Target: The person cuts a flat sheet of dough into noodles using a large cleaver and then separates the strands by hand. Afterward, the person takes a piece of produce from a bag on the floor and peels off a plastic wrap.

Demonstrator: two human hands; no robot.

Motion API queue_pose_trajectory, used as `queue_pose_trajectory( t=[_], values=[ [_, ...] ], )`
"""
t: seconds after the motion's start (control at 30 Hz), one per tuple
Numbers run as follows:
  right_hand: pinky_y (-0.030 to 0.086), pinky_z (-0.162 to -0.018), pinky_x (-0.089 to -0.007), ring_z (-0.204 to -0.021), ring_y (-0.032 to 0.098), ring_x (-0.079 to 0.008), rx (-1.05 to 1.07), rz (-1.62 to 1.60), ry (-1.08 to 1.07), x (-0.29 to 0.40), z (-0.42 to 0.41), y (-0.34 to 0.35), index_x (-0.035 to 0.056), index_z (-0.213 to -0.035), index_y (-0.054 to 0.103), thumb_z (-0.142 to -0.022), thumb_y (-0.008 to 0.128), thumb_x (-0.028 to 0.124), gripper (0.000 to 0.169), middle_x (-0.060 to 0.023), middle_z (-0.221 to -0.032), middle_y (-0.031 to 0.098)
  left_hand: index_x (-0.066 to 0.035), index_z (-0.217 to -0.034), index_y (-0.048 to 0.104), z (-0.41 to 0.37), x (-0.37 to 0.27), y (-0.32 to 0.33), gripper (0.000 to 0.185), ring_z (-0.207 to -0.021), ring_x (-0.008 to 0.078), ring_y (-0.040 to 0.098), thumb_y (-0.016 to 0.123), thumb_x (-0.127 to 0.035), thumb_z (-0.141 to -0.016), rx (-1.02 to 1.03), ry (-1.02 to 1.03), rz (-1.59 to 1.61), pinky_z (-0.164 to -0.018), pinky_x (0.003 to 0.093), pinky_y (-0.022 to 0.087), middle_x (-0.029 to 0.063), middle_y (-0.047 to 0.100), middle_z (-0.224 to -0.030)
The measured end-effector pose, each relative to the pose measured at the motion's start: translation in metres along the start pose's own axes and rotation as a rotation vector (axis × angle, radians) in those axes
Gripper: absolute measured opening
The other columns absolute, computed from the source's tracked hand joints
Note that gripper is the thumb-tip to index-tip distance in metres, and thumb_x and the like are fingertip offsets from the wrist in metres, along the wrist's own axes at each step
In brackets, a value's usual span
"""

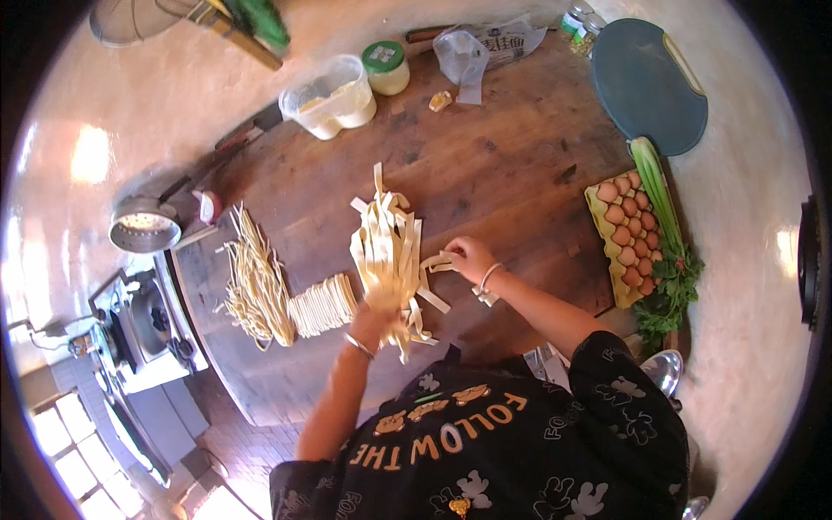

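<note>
A pile of wide, flat noodle strips [388, 244] lies on the wooden tabletop in front of me. My left hand [379, 313] is over the near part of this pile, blurred, so its grip is unclear. To the right of the pile, my right hand [470, 259] pinches a folded noodle strip [439, 262] between thumb and fingers. A short noodle piece [485, 296] is visible just below my right wrist. Left of the pile sits a neat row of narrower cut noodles [323, 304]. Beyond that row lies a loose heap of thin noodles [257, 286].
An egg tray [616, 276] and celery [656, 188] line the right side, below a dark cutting board [650, 84]. At the back stand a plastic tub of flour-like powder [331, 107] and a green-lidded jar [386, 68]. A metal pot [144, 227] and a stove [146, 318] are leftward.
</note>
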State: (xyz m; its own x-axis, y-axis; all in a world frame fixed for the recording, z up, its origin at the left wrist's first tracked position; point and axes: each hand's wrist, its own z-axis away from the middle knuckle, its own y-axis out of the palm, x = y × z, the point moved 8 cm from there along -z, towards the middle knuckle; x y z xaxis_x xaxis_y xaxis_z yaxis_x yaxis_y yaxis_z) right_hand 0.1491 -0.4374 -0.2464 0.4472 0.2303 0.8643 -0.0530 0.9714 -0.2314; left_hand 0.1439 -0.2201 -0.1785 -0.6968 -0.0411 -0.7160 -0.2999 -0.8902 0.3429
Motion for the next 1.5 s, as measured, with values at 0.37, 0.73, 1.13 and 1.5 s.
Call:
queue_pose_trajectory(
  t=[0.37, 0.73, 1.13, 1.5],
  values=[
    [0.047, -0.075, -0.0255, -0.083, 0.057, -0.0120, 0.138, -0.870, -0.412, 0.247, 0.037, -0.049, 0.0023, -0.097, 0.056, -0.083, 0.053, 0.002, 0.015, -0.0044, -0.093, 0.059, -0.001, -0.111, 0.055, 0.035, -0.218, 0.098, 0.036, -0.087, 0.0174, 0.062, 0.052, 0.005, -0.076, 0.056, 0.434, -0.025, -0.074, 0.0283, 0.050, 0.0075, 0.063, -0.098],
    [0.050, -0.065, -0.0298, -0.086, 0.054, -0.0140, -0.515, -0.282, 0.400, -0.115, 0.129, -0.072, 0.0128, -0.122, 0.045, -0.082, 0.057, 0.010, 0.042, -0.0023, -0.105, 0.053, -0.009, -0.128, 0.040, 0.049, 0.143, -0.054, 0.063, -0.097, 0.0202, 0.056, 0.062, -0.003, -0.070, -0.298, -0.379, -0.413, -0.078, 0.0303, 0.048, 0.0124, 0.051, -0.118],
    [0.044, -0.082, -0.0245, -0.099, 0.054, -0.0116, -0.294, -0.317, -0.166, 0.003, 0.041, -0.026, 0.0037, -0.112, 0.053, -0.089, 0.054, 0.015, 0.026, -0.0051, -0.109, 0.057, -0.005, -0.119, 0.049, 0.009, 0.068, 0.025, 0.042, -0.095, 0.0200, 0.057, 0.051, -0.004, -0.078, -0.068, 0.268, -0.640, -0.076, 0.0294, 0.049, 0.0086, 0.055, -0.106],
    [0.048, -0.076, -0.0257, -0.090, 0.058, -0.0145, 0.251, -0.018, -0.057, 0.005, 0.061, 0.140, 0.0008, -0.103, 0.056, -0.079, 0.060, 0.007, 0.025, -0.0078, -0.096, 0.060, -0.002, -0.106, 0.056, 0.096, 0.095, -0.229, 0.032, -0.080, 0.0216, 0.058, 0.057, -0.008, -0.075, -0.762, 0.238, -0.689, -0.067, 0.0332, 0.049, 0.0113, 0.059, -0.096]
  ],
)
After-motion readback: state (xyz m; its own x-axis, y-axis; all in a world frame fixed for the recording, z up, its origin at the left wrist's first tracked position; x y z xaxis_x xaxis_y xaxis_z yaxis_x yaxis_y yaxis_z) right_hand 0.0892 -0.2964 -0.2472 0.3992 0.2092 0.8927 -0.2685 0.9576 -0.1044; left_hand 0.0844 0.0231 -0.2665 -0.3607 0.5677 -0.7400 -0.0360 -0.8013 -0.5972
